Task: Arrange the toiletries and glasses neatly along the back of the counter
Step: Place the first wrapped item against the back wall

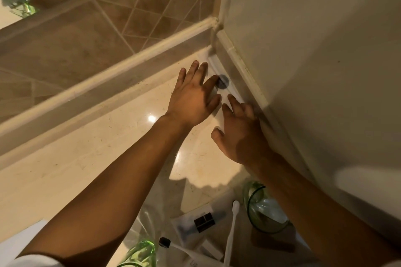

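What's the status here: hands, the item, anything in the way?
Left hand and right hand open, flat on white packet in counter corner. Green glass, white toothbrush unplaced near edge. Path clear.

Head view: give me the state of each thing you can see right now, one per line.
left hand: open, fingers spread on a flat white packet
right hand: open, fingers on the packet
flat white packet: lying in the counter's back corner
green-rimmed glass: upright, beside the wall
white toothbrush: lying flat
black-bristled toothbrush: lying flat
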{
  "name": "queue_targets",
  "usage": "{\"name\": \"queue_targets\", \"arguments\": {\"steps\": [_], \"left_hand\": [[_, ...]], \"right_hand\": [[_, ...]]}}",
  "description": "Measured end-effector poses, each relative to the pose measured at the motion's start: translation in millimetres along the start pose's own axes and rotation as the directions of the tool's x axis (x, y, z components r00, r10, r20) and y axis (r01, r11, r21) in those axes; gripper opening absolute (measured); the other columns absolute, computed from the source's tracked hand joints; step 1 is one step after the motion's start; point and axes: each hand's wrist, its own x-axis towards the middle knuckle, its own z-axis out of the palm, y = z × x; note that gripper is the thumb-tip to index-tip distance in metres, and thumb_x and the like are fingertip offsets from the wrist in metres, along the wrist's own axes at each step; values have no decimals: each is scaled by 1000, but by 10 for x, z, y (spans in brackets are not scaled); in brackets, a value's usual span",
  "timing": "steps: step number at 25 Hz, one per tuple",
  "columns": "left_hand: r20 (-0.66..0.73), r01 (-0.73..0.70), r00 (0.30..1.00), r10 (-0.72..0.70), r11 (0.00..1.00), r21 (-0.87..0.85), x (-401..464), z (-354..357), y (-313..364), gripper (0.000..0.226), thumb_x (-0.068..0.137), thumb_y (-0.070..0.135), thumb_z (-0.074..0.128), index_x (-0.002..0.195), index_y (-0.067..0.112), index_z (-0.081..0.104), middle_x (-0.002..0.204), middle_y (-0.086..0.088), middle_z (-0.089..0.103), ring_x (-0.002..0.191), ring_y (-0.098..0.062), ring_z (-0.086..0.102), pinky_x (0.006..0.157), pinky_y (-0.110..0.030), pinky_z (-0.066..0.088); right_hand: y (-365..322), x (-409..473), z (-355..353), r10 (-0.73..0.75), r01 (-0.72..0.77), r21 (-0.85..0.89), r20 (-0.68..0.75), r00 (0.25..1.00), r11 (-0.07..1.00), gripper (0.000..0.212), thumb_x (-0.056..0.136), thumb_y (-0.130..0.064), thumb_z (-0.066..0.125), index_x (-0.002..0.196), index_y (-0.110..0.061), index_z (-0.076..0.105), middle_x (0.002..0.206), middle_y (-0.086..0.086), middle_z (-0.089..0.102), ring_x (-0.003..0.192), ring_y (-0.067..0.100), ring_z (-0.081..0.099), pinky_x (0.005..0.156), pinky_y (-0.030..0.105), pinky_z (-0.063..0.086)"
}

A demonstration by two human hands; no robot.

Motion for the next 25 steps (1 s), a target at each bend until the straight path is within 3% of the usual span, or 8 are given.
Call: {"name": "queue_targets", "arguments": {"steps": [4,7,14,18,23,25], "left_hand": [[-5,14,1000,-14,1000,10,23,8,-10,54,97,49,46,146,25,45,161,-16,30,153,-36,16,123,-57,15],[-12,14,1000,-14,1000,9,22,26,-11,55,97,48,47,146,24,45,161,-15,30,153,-36,17,122,-57,15],[-9,50,999,-50,999,-11,-31,33,-1,63,98,51,44,150,16,39,163,-13,27,153,-34,15,124,-54,13],[8,79,997,-79,997,-11,-210,49,59,63,99,50,43,151,15,38,164,-14,24,154,-33,13,125,-52,11],[10,147,989,-147,988,-35,-648,-1,189,59,99,46,45,149,15,40,164,-13,26,154,-32,15,124,-52,13],[9,181,984,-181,982,-62,-864,-83,254,57,99,44,44,148,14,41,161,-14,31,152,-33,20,124,-51,14]], "right_hand": [[8,24,44,2,-2,-7,4,1000,1000,70,94,-51,47,151,-11,36,165,10,21,144,31,29,116,42,26],[15,31,61,-6,9,48,-51,999,999,67,91,-48,51,144,-7,47,161,13,31,139,34,38,114,44,31],[42,16,55,-15,50,246,-142,990,968,58,87,-41,54,138,-13,55,157,12,39,138,33,41,112,42,34],[71,-52,85,-47,92,247,-184,982,965,54,88,-43,53,132,-13,59,151,13,48,135,31,47,112,39,32],[55,-215,29,-43,56,222,-59,997,973,53,95,-44,54,143,-23,46,160,4,33,145,24,31,117,37,26],[32,-339,6,-63,76,257,-59,996,964,53,95,-45,51,143,-22,46,157,5,36,143,24,33,117,40,29]]}}
